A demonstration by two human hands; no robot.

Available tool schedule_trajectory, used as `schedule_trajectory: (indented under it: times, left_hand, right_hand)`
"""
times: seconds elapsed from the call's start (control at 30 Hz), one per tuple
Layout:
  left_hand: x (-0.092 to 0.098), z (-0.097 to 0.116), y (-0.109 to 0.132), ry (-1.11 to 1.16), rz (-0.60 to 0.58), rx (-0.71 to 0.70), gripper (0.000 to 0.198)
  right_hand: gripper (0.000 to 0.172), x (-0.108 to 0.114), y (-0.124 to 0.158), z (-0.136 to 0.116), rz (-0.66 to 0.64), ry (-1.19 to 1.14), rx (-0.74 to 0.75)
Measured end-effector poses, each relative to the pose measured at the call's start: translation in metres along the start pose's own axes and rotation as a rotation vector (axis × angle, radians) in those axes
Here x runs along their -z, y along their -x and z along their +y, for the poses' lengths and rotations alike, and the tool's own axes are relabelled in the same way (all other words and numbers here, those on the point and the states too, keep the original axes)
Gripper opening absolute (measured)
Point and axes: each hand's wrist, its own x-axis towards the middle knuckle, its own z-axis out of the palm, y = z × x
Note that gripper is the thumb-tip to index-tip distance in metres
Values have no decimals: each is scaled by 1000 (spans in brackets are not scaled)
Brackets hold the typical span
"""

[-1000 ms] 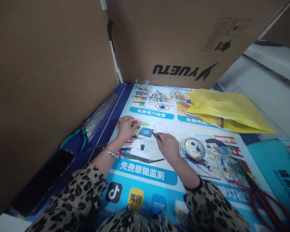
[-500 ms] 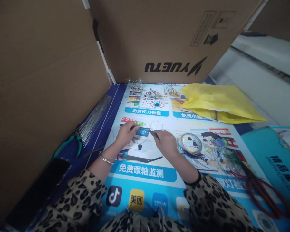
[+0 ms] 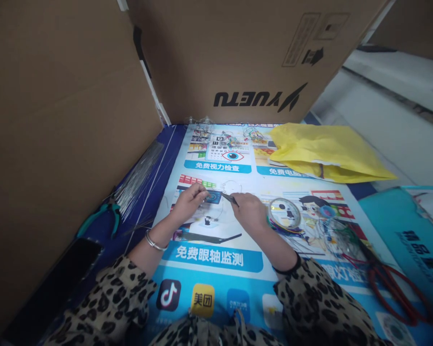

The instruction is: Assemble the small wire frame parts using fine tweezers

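Note:
My left hand (image 3: 187,203) pinches one end of a very thin wire, its fingertips closed. The wire dips in a loop below the hands, with small shiny bits (image 3: 210,219) hanging at its low part. In my right hand (image 3: 249,211) is a slim dark pointed tool, seemingly tweezers (image 3: 228,197), its tip aimed left toward the left fingertips. A small gap separates the two hands over the printed poster (image 3: 216,274). Whether the tool's tip grips the wire is too fine to make out.
Right of my hands lie a clear round spool (image 3: 285,213), coloured wires and red-handled scissors (image 3: 397,293). Teal pliers (image 3: 113,218) and a bundle of straight wires (image 3: 139,178) lie left. A yellow bag (image 3: 328,149) is behind; cardboard walls (image 3: 220,57) stand at the back and left.
The shiny bits on the wire have dropped lower, and the loop hangs longer beneath my hands. Both hands keep nearly the same place; the view has shifted slightly.

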Motion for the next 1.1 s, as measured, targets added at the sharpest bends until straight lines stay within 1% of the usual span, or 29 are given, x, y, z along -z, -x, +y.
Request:
schedule_trajectory:
  times: [0.17,0.33,0.57,0.8,1.1]
  left_hand:
    - [1,2,1,158,-71,16,19]
    - [0,2,1,209,-107,33,17]
    - [-1,2,0,233,-85,41,17]
    - [0,0,0,275,-88,67,18]
    - [1,0,-1,268,-77,84,20]
  right_hand:
    - [18,-1,-1,2,70,15,18]
    - [16,-2,0,2,117,35,51]
    - [18,-5,1,5,135,82,97]
    - [16,-6,1,6,154,127,118]
    - [15,-6,2,6,126,130,128]
